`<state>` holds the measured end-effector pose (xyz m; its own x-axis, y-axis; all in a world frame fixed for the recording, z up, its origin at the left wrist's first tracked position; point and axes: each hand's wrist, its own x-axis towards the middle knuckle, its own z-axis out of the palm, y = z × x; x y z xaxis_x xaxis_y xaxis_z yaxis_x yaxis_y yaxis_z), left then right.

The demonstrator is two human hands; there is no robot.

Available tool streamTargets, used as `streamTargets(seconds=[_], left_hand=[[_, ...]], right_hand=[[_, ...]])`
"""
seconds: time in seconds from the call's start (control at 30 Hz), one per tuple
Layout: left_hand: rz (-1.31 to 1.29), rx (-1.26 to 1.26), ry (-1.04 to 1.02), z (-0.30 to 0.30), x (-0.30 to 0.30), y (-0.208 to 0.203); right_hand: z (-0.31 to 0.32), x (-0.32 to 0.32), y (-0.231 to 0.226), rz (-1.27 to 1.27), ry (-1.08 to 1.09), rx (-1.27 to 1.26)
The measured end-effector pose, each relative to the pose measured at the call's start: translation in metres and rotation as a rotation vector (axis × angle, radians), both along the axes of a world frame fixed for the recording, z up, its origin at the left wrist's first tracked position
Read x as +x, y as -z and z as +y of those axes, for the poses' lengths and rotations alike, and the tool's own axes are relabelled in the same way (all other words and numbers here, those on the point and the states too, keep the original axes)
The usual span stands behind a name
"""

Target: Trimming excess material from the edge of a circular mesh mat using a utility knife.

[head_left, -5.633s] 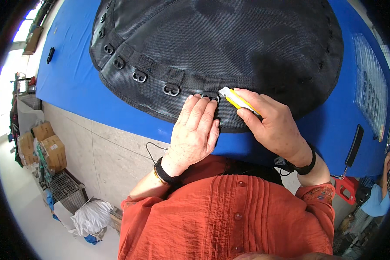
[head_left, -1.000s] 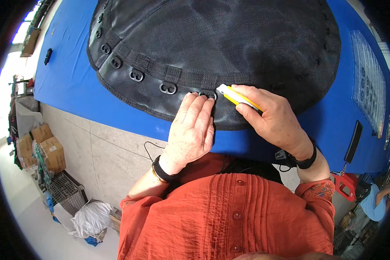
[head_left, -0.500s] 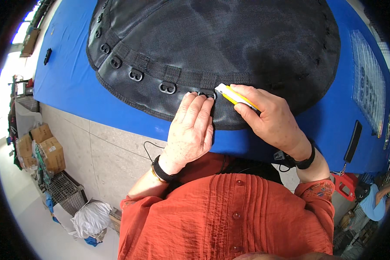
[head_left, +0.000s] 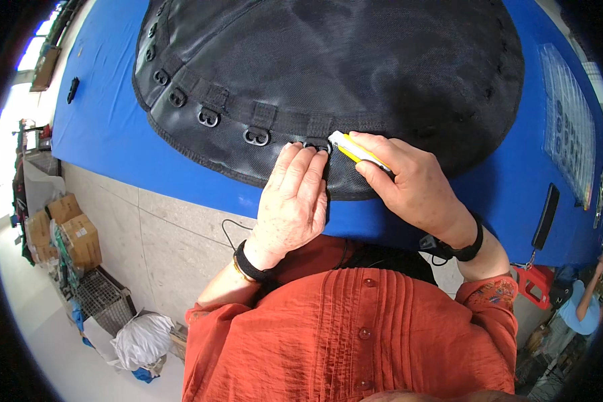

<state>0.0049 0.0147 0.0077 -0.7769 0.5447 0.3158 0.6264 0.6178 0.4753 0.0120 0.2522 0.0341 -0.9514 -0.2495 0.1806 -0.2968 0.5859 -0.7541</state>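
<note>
Blue bench (head_left: pixel 114 144) is carrying a black mesh cover (head_left: pixel 355 67); left hand (head_left: pixel 293 201), fingers flat, is pinning its hem while right hand (head_left: pixel 409 184), fingers closed, is working a yellow utility knife (head_left: pixel 356 149) at a strap loop (head_left: pixel 315 143), so careful trimming comes next.

A large black mesh cover (head_left: pixel 328 60) with a fine woven grid texture lies on a bright blue bench (head_left: pixel 107 134). Black straps along the cover's edge carry dark metal rings (head_left: pixel 256 137). The right hand (head_left: pixel 409 181) holds a yellow and white utility knife (head_left: pixel 355 147). The left hand (head_left: pixel 291 201) has a black band at the wrist. The person wears a rust-orange shirt (head_left: pixel 355 335) with narrow vertical pleats and matching buttons. Below the bench, the floor (head_left: pixel 161 241) is pale grey tile.
</note>
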Motion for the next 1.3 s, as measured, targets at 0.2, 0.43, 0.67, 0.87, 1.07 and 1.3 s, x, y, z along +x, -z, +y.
streamTargets(seconds=[0.2,0.43,0.67,0.87,1.07,1.3], left_hand=[[0.016,0.002,-0.011,-0.001,0.0,0.001],[0.025,0.015,-0.005,0.001,0.0,0.0],[0.017,0.015,-0.002,0.0,0.0,0.0],[0.019,0.0,0.001,-0.001,0.001,0.0],[0.018,0.004,0.006,0.0,0.0,0.0],[0.02,0.007,-0.001,0.0,0.0,0.0]], right_hand=[[0.0,-0.001,-0.002,-0.034,0.003,-0.005],[0.002,-0.004,0.004,0.018,-0.029,-0.027],[0.011,-0.006,-0.007,-0.05,0.036,-0.02],[0.009,-0.006,-0.003,-0.031,0.01,-0.033],[0.007,-0.006,-0.001,-0.021,0.016,-0.015],[0.006,-0.006,0.0,0.017,0.009,0.008]])
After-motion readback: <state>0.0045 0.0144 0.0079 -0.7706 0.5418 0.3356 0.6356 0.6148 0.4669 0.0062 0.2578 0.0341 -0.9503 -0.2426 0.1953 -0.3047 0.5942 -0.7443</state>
